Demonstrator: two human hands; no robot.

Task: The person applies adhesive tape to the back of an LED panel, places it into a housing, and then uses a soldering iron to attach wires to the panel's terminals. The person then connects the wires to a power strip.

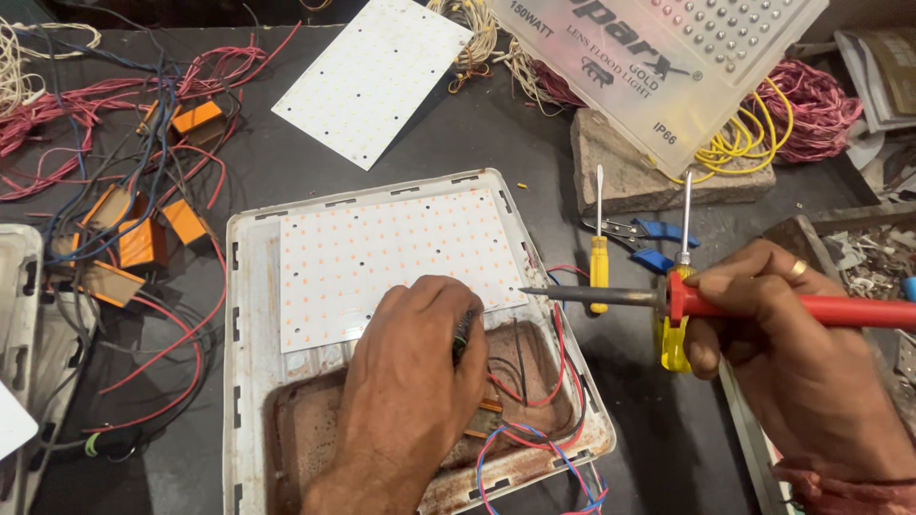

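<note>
A white floodlight housing lies on the dark table with a white LED board dotted in orange seated in it. My left hand rests on the board's near edge, fingers curled on a thin dark wire end. My right hand grips a red-handled soldering iron; its metal tip points left at the board's right corner, close to my left fingers. Red, blue and black wires loop in the rusty lower part of the housing.
A spare LED board lies at the back. Two yellow-handled screwdrivers and blue-handled pliers sit right of the housing. Orange driver modules with tangled red wires fill the left. A clear lens cover leans on a stone block.
</note>
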